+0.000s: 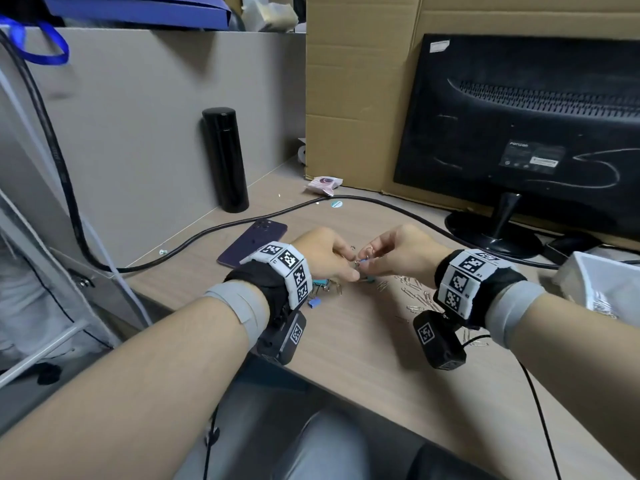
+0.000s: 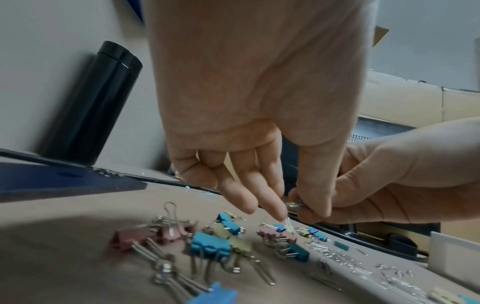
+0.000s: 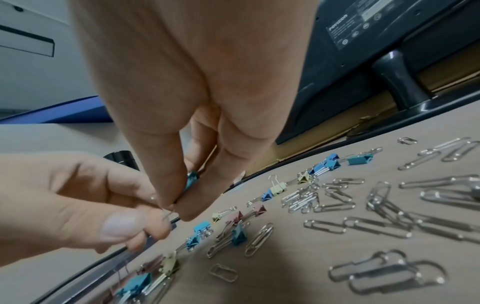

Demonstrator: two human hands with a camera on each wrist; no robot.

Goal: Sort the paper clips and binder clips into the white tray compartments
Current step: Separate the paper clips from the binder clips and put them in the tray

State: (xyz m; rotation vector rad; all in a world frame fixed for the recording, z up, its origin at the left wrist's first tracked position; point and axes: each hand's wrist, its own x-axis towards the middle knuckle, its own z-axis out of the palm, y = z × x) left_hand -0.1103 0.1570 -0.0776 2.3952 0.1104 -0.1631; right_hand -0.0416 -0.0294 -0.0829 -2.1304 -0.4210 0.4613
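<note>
Right hand [image 1: 398,254]: pinching small blue binder clip [image 3: 192,181] above desk [image 1: 363,341]. Left hand [image 1: 322,258]: pinching wire part at same clip. Loose binder clips [image 2: 210,244] beneath left hand; paper clips [image 3: 384,205] scattered right. White tray [image 1: 602,282] at far right desk edge.

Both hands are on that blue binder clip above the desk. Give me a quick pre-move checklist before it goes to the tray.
1. Right hand pinches the blue binder clip: ok.
2. Left hand pinches its wire handle: ok.
3. Clip free of other clips: cannot tell.
4. White tray within sight at the right: ok.
5. Which compartment takes binder clips: cannot tell.
6. Desk sorted: not ok, paper clips remain loose.
</note>
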